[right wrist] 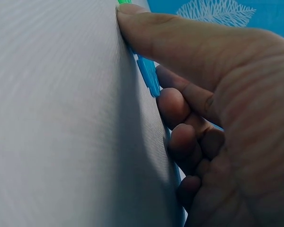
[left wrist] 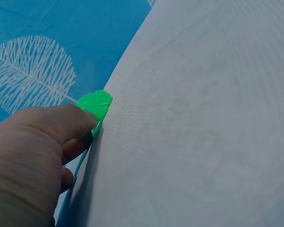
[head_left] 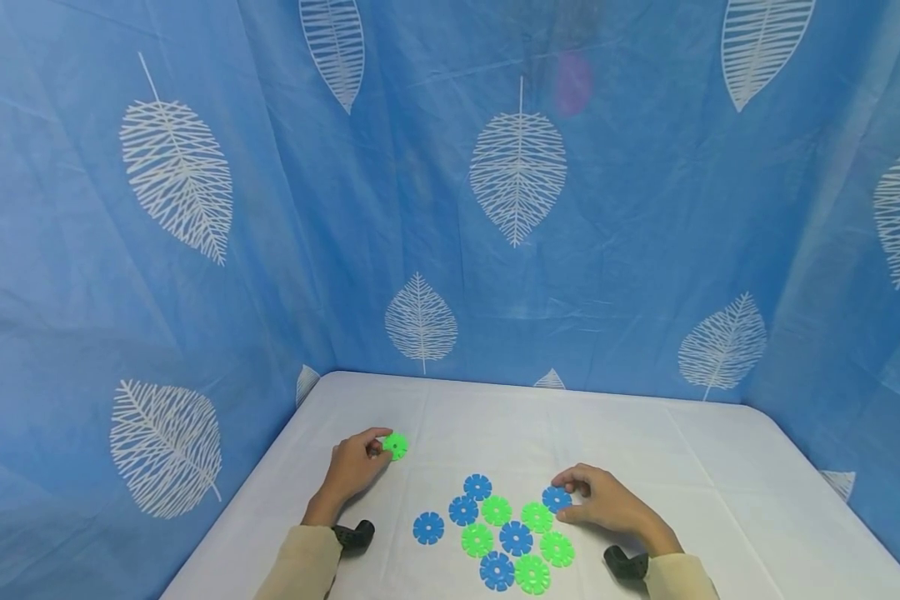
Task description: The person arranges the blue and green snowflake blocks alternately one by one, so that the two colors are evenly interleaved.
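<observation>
My left hand (head_left: 356, 464) is at the left side of the table, pinching a green notched disc (head_left: 395, 446) between thumb and fingers. In the left wrist view this green disc (left wrist: 95, 103) is tilted, close over the white cloth. On the right, my right hand (head_left: 603, 500) holds a blue notched disc (head_left: 557, 499) by its edges, the thumb near and the fingers far. The right wrist view shows that blue disc (right wrist: 148, 75) low at the cloth, between thumb and curled fingers. A green disc (head_left: 537, 517) lies just left of the right thumb.
Several more flat discs lie in a loose group at the front middle, among them a green disc (head_left: 477, 540) and a blue disc (head_left: 516, 538). One blue disc (head_left: 428, 527) sits apart at the group's left. Blue leaf-patterned curtains (head_left: 450, 208) surround the white table (head_left: 607, 425).
</observation>
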A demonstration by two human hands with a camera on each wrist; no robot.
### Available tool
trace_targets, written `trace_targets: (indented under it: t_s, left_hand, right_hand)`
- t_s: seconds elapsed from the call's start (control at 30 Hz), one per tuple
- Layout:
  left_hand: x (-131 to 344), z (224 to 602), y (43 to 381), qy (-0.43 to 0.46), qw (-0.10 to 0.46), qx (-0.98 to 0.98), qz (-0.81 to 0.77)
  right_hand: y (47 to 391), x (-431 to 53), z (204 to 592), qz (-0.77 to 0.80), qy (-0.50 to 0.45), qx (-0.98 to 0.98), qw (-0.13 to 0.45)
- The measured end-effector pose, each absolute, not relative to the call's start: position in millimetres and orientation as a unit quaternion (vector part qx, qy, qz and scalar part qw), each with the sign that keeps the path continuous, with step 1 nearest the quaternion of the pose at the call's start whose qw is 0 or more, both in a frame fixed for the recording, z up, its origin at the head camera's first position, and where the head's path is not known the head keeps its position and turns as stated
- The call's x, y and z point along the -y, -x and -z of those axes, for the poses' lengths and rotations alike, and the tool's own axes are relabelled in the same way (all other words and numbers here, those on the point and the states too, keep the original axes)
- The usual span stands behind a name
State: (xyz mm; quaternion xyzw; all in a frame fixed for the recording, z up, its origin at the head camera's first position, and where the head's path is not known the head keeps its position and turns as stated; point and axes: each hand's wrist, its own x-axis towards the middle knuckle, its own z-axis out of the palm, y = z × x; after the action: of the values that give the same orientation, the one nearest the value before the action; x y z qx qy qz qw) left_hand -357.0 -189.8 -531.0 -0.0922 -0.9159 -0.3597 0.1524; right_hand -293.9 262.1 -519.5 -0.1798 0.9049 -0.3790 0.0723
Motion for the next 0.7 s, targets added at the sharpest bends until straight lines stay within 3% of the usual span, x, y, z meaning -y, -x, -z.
trace_targets:
  t_s: [0.7]
  left_hand:
    - [190.8,534.8,358.2,0.074,0.118,0.936,0.323]
  right_hand:
    - [293.8,-262.4,518.4,0.366,0.160,-0.915,0.047]
